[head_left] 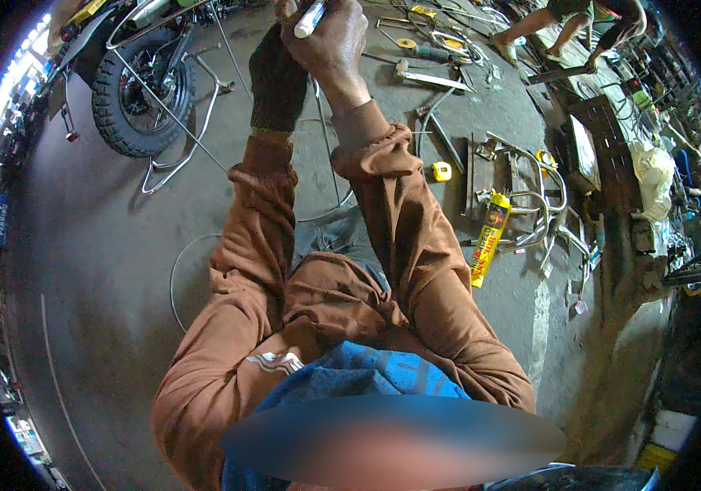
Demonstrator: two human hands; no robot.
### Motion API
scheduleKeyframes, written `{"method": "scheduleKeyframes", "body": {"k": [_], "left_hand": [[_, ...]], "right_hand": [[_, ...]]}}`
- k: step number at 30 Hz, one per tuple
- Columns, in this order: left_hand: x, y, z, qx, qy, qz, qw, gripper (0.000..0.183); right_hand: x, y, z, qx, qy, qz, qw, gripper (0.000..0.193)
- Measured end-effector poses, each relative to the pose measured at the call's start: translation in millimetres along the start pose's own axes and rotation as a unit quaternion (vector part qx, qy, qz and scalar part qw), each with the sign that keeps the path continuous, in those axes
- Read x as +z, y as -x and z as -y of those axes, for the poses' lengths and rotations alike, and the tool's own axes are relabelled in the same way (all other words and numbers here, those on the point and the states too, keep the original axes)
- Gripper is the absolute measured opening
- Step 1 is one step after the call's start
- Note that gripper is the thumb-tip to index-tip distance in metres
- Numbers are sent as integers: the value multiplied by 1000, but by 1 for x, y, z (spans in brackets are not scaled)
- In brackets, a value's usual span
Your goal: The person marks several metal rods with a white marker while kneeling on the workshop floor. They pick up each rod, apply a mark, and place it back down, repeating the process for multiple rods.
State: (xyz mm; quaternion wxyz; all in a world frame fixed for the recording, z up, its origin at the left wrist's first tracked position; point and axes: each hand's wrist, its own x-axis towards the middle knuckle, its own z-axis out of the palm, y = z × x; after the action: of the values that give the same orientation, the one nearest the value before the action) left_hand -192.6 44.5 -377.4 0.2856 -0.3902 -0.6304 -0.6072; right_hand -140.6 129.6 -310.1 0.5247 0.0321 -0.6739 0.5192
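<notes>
Near the top edge, my bare right hand (pixel 334 39) is closed on a white marker (pixel 310 18) that slants through its fingers. Just left of it and touching it, my left hand (pixel 278 86) wears a dark glove. Its fingers are hidden behind the right hand and by the edge of the picture, so their grip does not show. Thin metal tubes (pixel 232 51) run close to both hands. A motorcycle wheel (pixel 143 98) with a knobbly tyre stands to the left, with a bent metal tube frame (pixel 203 146) in front of it.
On the floor to the right lie a yellow tape measure (pixel 441 172), a long yellow packet (pixel 491 239) and several bent metal tubes (pixel 561 196). Farther off are a power tool (pixel 426 52) and cables. Another person (pixel 567 24) works at the far right, near a white bag (pixel 653 178).
</notes>
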Motion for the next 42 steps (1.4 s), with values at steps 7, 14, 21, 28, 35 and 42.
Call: {"method": "scheduleKeyframes", "body": {"k": [7, 14, 21, 28, 35, 42], "left_hand": [[-14, -9, 14, 60, -219, 14, 974, 36], [3, 1, 10, -2, 25, -52, 998, 23], [3, 3, -9, -115, 194, -12, 974, 22], [13, -4, -35, -148, 303, -19, 941, 19], [7, 2, -36, -175, 281, -12, 943, 19], [-2, 0, -34, -192, 282, -20, 940, 19]], "right_hand": [[4, -1, -1, 37, -4, 19, 999, 35], [4, 0, -1, -13, -6, 2, 1000, 41], [-34, 27, -33, -167, -83, -99, 977, 44], [-74, 160, -94, 71, -185, -139, 970, 35], [-81, 221, -33, 272, -309, -3, 911, 44], [-195, 224, 94, 286, -688, 56, 665, 40]]}}
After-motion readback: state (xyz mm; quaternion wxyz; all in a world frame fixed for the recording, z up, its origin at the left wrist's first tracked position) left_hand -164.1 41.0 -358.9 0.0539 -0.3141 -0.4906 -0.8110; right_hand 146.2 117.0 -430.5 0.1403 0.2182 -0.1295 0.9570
